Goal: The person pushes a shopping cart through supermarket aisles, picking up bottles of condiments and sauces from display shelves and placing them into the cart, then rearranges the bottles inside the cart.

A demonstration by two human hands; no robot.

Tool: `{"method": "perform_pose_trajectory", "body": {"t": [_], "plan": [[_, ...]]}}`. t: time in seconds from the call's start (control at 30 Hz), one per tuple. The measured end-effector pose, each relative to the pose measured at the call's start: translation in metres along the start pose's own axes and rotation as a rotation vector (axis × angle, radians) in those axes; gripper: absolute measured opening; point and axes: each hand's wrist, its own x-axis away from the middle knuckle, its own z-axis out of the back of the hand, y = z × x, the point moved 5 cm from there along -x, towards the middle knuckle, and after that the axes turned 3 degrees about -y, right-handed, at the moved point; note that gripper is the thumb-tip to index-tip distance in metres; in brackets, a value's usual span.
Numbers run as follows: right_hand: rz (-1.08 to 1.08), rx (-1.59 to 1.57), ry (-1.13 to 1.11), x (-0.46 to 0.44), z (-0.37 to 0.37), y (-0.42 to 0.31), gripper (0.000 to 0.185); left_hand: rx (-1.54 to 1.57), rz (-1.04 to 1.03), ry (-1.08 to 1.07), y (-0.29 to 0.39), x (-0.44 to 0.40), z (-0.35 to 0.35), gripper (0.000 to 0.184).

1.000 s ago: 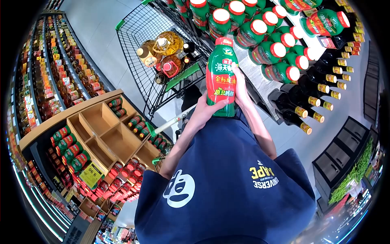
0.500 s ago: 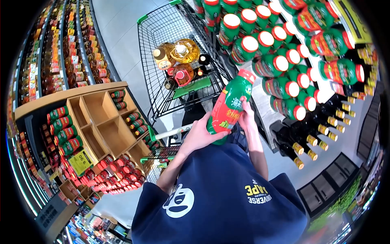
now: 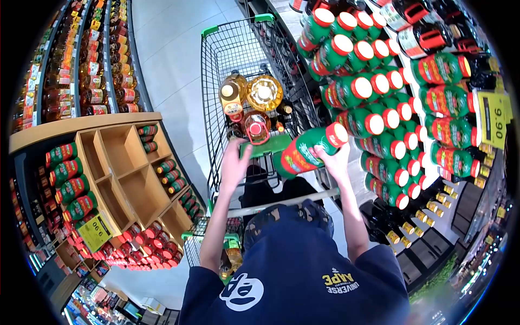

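Note:
A large green bottle with a red label and a red-rimmed white cap [image 3: 300, 154] is tilted above the near end of the shopping cart. My right hand [image 3: 335, 158] is closed around its upper part, just below the cap. My left hand [image 3: 236, 164] is off the bottle, with fingers apart, beside the green flap [image 3: 271, 145] of the cart. Whether its fingers touch the cart I cannot tell. Inside the wire shopping cart [image 3: 208, 81] stand a big jug of golden oil [image 3: 265, 92], a bottle with a beige cap [image 3: 232, 95] and a red-handled bottle [image 3: 255, 127].
Rows of similar green bottles [image 3: 346, 92] stand on the right, close to my right hand. Dark bottles [image 3: 379, 219] with yellow caps are below them. A wooden shelf unit [image 3: 122, 143] with jars is on the left. Behind the cart handle [image 3: 287, 201] is a second basket [image 3: 195, 249].
My left hand has let go of the green bottle and moved left toward the cart flap. The right hand still holds the bottle, now tipped further over to the right.

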Motion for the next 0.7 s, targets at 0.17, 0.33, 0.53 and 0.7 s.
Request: {"method": "perform_pose_trajectory", "body": {"t": [0.17,0.33,0.53,0.7], "plan": [[0.201,0.362,0.077,-0.081,-0.054,-0.051,0.06,-0.693,0.015,0.408,-0.126,-0.048,0.028,0.062],[0.35,0.473,0.058,-0.149,-0.109,-0.062,0.064,-0.438,0.502,0.055,-0.22,-0.039,0.02,0.047],[0.438,0.512,0.083,-0.228,-0.172,-0.052,0.059,-0.471,0.468,0.082,-0.251,-0.046,0.022,0.038],[0.394,0.466,0.07,-0.281,-0.225,-0.015,0.055,-0.395,0.456,0.061,-0.246,-0.059,0.049,0.034]]}}
